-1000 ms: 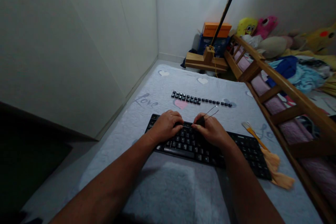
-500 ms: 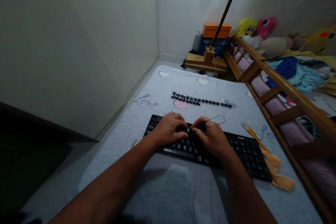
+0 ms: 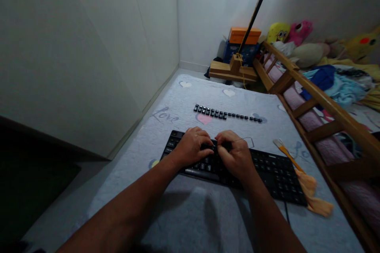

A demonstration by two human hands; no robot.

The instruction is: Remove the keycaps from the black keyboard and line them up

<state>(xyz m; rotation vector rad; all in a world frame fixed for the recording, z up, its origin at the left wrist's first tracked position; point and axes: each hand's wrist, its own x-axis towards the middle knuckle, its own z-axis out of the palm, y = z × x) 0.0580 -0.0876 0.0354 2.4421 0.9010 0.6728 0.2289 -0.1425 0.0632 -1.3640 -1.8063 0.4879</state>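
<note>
A black keyboard [image 3: 279,174] lies on the patterned cloth, with bare dark patches where keys are off. My left hand [image 3: 194,146] is closed over its upper middle, fingers curled at the far side and thumb on the keys. Beside it, my right hand [image 3: 236,152] pinches a wire keycap puller, whose thin wire loop [image 3: 252,142] sticks out to the right past the knuckles. The fingertips of both hands nearly meet over the keys; what lies between them is too small to make out. Loose black keycaps [image 3: 210,112] are lined up in rows beyond the keyboard.
A brush [image 3: 286,152] and an orange cloth [image 3: 314,195] lie right of the keyboard. A wooden bed rail [image 3: 323,87] runs along the right side. A wooden stand [image 3: 231,69] with a black pole is at the back, and a pale panel [image 3: 118,47] rises at left.
My right hand has turned, its fingers curling tighter, and shifted slightly left; the puller's black handle is now mostly hidden. The left hand has hardly moved.
</note>
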